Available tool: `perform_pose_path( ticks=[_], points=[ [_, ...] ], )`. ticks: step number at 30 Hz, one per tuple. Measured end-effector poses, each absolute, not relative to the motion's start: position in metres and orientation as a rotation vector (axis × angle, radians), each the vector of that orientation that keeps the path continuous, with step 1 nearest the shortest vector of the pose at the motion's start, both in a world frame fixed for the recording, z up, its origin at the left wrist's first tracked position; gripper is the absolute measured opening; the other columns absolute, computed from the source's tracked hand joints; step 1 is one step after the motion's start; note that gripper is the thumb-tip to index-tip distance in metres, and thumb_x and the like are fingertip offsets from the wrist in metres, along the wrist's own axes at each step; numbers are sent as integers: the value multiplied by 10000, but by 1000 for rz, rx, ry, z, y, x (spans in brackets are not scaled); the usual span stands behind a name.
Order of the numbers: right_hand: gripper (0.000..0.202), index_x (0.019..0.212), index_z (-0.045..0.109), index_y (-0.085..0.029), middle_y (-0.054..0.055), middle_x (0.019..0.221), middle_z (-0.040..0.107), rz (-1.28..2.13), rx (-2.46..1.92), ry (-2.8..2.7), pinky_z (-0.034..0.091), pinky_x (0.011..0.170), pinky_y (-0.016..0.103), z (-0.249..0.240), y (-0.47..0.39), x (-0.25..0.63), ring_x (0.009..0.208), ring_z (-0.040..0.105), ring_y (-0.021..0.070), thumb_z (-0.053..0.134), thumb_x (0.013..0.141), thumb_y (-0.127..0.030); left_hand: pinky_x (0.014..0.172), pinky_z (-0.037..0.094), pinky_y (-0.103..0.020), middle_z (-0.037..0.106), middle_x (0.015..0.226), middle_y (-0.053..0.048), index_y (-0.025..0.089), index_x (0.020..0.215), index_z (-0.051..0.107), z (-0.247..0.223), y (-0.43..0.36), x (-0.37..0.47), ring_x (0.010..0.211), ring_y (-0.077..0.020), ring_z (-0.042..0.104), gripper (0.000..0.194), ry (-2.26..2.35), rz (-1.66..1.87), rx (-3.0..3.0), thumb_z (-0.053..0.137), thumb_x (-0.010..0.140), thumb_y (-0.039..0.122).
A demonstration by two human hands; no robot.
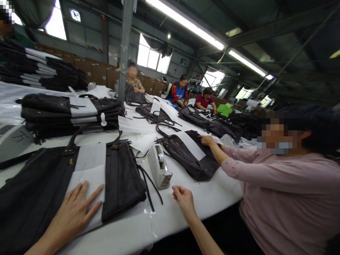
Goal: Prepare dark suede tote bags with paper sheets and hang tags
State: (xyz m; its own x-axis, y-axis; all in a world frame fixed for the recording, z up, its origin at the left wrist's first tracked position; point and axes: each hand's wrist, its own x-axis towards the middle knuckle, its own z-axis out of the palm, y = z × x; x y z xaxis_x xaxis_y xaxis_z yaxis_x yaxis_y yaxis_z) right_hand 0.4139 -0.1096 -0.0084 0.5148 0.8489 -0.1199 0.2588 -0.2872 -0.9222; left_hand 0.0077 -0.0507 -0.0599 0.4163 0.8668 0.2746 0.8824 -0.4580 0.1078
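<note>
A dark grey handbag (123,180) lies flat on the table before me, its handle stretched away from me. White paper (91,159) is wrapped around its middle. My left hand (77,203) lies flat on that paper with its fingers spread. Beside the bag's right edge stands a white tape dispenser (156,166) with a small roll in it. My right hand (183,200) is just in front of the dispenser, thumb and forefinger pinched together. A small clear scrap, which looks like tape, shows at the fingertips. Dark straps (150,187) hang off the bag's right side.
Stacked paper-wrapped bags (71,115) stand behind my bag. On the right, a co-worker in a pink top (287,187) reaches over another dark bag (198,156). More people work farther down the table. A metal post (124,53) rises behind the stack. White sheets (138,129) lie mid-table.
</note>
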Motion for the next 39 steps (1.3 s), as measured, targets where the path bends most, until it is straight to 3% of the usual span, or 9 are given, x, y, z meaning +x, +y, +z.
perform_pose_path(
  ticks=[8, 17, 21, 26, 35, 39],
  points=[
    [274, 817, 720, -217, 33, 764, 680, 703, -1710, -1773, 426, 694, 269, 82, -109, 383, 717, 593, 174, 558, 848, -435, 1044, 291, -504, 428, 1420, -134, 335, 1375, 440, -45, -51, 13, 1332, -380, 319, 507, -1696, -411, -2577, 429, 891, 488],
    [207, 866, 745, -244, 18, 746, 684, 712, -1042, -2742, 367, 726, 248, 146, 21, 270, 703, 583, 146, 547, 874, -304, 1070, 254, -488, 364, 1480, -127, 362, 1391, 402, -26, -49, 16, 1371, -352, 279, 526, -1824, -429, -2602, 408, 897, 541],
    [184, 838, 745, -228, 15, 778, 708, 618, -783, -3065, 327, 704, 242, 144, 77, 211, 705, 582, 135, 564, 827, -192, 1078, 242, -506, 332, 1497, -131, 367, 1398, 387, -29, -47, 15, 1380, -366, 258, 534, -1832, -483, -2606, 406, 897, 550],
    [156, 740, 719, -202, 10, 752, 721, 175, -632, -3420, 268, 698, 295, 127, 122, 151, 667, 571, 132, 607, 735, -95, 1073, 256, -528, 324, 1501, -131, 370, 1403, 379, -31, -44, 13, 1388, -381, 235, 552, -1827, -547, -2629, 414, 888, 565],
    [122, 634, 667, -157, 63, 723, 713, -47, -624, -3608, 316, 760, 347, 78, 148, 84, 712, 632, 197, 741, 610, -63, 1074, 265, -542, 279, 1523, -120, 372, 1430, 322, -40, -42, 10, 1396, -395, 202, 593, -1807, -618, -2629, 450, 879, 550],
    [196, 684, 673, -163, 105, 806, 718, -71, -612, -3620, 347, 808, 391, 56, 166, 76, 830, 646, 271, 816, 550, -157, 1071, 274, -548, 275, 1526, -115, 372, 1442, 291, -43, -39, 10, 1405, -389, 179, 613, -1795, -627, -2643, 450, 878, 551]
  ],
)
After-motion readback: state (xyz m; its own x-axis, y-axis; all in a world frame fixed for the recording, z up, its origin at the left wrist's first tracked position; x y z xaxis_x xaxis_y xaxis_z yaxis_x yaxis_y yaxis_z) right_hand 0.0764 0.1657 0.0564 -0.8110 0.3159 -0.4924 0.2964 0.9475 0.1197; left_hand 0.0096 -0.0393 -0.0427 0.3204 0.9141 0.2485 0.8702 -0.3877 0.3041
